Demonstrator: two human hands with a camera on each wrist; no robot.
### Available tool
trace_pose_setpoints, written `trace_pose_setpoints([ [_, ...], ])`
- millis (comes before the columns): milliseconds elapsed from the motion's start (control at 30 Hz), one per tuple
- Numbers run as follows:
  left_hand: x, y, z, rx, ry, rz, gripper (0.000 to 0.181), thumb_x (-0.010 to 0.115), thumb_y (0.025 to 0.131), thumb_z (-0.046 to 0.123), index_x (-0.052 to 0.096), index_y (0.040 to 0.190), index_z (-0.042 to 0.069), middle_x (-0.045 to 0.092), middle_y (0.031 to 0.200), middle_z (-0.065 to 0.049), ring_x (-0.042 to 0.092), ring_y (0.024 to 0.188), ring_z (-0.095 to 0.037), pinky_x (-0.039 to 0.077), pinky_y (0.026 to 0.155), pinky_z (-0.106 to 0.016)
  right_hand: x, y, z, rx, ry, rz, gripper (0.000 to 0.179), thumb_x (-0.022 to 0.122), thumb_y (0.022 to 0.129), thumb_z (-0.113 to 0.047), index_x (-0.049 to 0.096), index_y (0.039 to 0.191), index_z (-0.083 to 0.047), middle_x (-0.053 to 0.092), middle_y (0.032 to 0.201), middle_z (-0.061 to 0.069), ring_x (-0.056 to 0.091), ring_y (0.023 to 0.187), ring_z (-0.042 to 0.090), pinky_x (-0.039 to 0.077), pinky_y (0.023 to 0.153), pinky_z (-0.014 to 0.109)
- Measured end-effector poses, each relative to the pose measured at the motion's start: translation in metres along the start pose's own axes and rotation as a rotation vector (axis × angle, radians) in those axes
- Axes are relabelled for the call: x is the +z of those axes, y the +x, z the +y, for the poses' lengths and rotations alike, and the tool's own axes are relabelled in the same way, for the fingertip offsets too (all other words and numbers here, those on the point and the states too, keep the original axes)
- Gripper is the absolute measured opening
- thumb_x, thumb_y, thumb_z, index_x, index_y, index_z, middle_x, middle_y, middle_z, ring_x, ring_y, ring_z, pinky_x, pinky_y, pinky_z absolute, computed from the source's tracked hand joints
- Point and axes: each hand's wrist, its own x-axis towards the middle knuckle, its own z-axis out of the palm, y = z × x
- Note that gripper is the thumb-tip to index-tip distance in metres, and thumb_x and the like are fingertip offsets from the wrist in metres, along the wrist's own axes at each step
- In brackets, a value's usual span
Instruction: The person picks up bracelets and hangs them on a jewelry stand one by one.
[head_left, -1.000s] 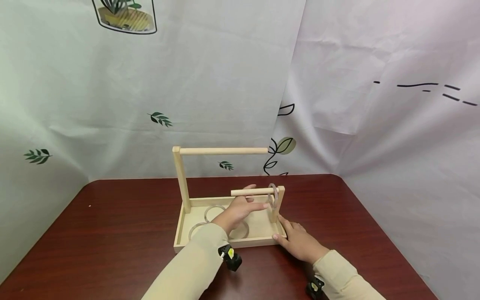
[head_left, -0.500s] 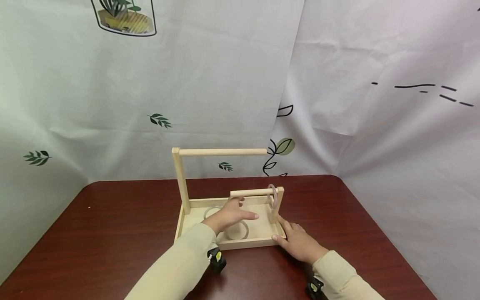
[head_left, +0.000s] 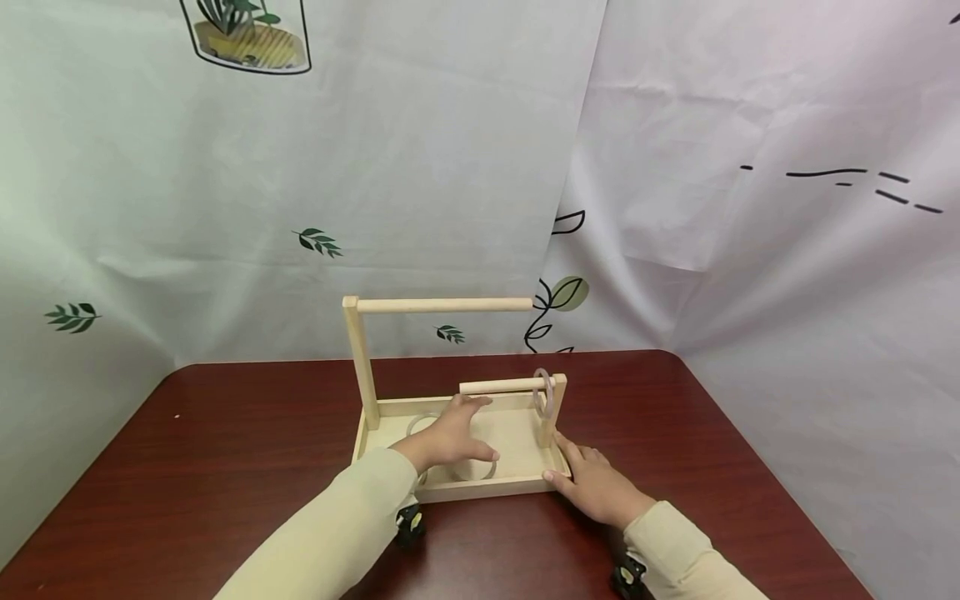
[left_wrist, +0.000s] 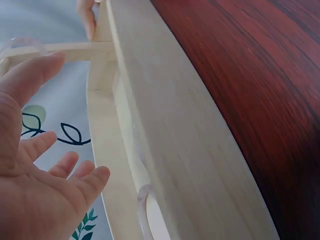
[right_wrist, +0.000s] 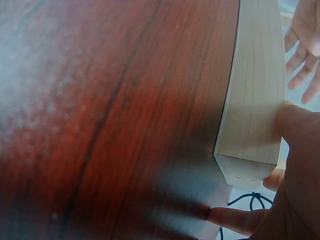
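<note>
A pale wooden rack has a shallow tray (head_left: 487, 490), a tall post with a long upper bar (head_left: 444, 306) at left, and a short post with a lower bar (head_left: 495, 387) at right. One clear ring (head_left: 551, 400) hangs on the lower bar, near its post. My left hand (head_left: 442, 440) hovers over the tray, fingers and thumb spread, holding nothing. Beneath it, partly hidden, lie a ring (head_left: 410, 427) at the left and another ring (head_left: 492, 472) near the front wall. My right hand (head_left: 596, 483) holds the tray's front right corner, thumb on the rim.
The rack stands on a dark red wooden table (head_left: 247, 450). Behind it hangs a white cloth (head_left: 450, 167) printed with leaves. Both bars have free ends, the upper one pointing right and the lower one left.
My left hand has drawn away from the ring on the lower bar, moving left and toward me over the tray, its fingers spread. My right hand stays at the corner.
</note>
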Motion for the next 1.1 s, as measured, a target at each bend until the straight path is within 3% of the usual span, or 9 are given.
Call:
trace_pose_setpoints([
  [200, -0.0002, -0.0025, -0.0045, 0.057, 0.066, -0.010, 0.082, 0.081, 0.069, 0.013, 0.044, 0.140, -0.005, 0.040, 0.135, -0.027, 0.041, 0.124, -0.040, 0.037, 0.102, -0.051, 0.0003, 0.0003, 0.0008, -0.010, 0.003, 0.004, 0.068, 0.059, 0.094, -0.043, 0.038, 0.148, -0.007, 0.050, 0.132, 0.027, 0.046, 0.124, 0.045, 0.037, 0.100, 0.058],
  [567, -0.0022, -0.0045, -0.0070, 0.058, 0.174, -0.049, 0.083, 0.084, 0.067, 0.009, 0.045, 0.139, -0.003, 0.043, 0.126, -0.021, 0.041, 0.120, -0.039, 0.041, 0.096, -0.049, 0.0015, 0.0009, 0.0019, -0.002, 0.002, -0.001, 0.068, 0.058, 0.094, -0.043, 0.037, 0.148, -0.008, 0.050, 0.132, 0.028, 0.046, 0.125, 0.045, 0.037, 0.100, 0.058],
  [867, -0.0023, -0.0074, -0.0067, 0.043, 0.166, -0.076, 0.084, 0.086, 0.062, 0.004, 0.048, 0.137, -0.003, 0.044, 0.123, -0.018, 0.043, 0.117, -0.039, 0.039, 0.097, -0.051, 0.0014, 0.0006, 0.0018, 0.001, -0.005, -0.006, 0.069, 0.058, 0.094, -0.044, 0.036, 0.149, -0.009, 0.050, 0.132, 0.028, 0.046, 0.125, 0.044, 0.038, 0.099, 0.057],
  [1100, -0.0012, -0.0070, -0.0072, 0.063, 0.197, -0.101, 0.082, 0.085, 0.059, 0.002, 0.051, 0.133, -0.005, 0.047, 0.112, -0.017, 0.049, 0.105, -0.031, 0.044, 0.089, -0.043, 0.0003, 0.0000, 0.0005, 0.011, 0.000, -0.011, 0.069, 0.058, 0.094, -0.044, 0.035, 0.150, -0.010, 0.050, 0.133, 0.028, 0.046, 0.125, 0.044, 0.038, 0.099, 0.058],
])
